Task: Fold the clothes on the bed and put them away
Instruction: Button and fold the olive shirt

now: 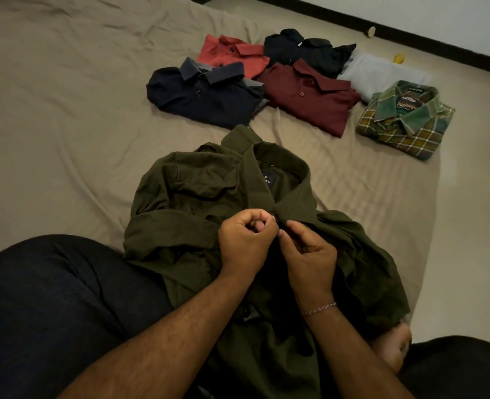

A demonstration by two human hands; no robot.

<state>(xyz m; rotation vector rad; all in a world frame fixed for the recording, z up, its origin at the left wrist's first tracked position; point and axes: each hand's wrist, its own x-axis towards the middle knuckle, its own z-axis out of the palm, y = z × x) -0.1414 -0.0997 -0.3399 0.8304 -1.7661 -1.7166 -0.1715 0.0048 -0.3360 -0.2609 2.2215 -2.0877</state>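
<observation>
Knees [51, 298] in dark trousers, foreground; a bare foot [393, 349] at right. Left hand [245, 240] and right hand [310, 254], fingertips pinched on the front placket of the olive shirt [186, 197] just below its collar; thread bracelet [320, 309] on the right wrist. Olive shirt lies crumpled, unfolded, on the bed [51, 110] and lap. Beyond, folded: navy shirt [203, 96], maroon shirt [310, 102], plaid shirt [405, 122]; farther, red shirt [232, 53], black shirt [307, 51], grey garment [379, 73].

Dark trousers [51, 298], thread bracelet [320, 308]
</observation>
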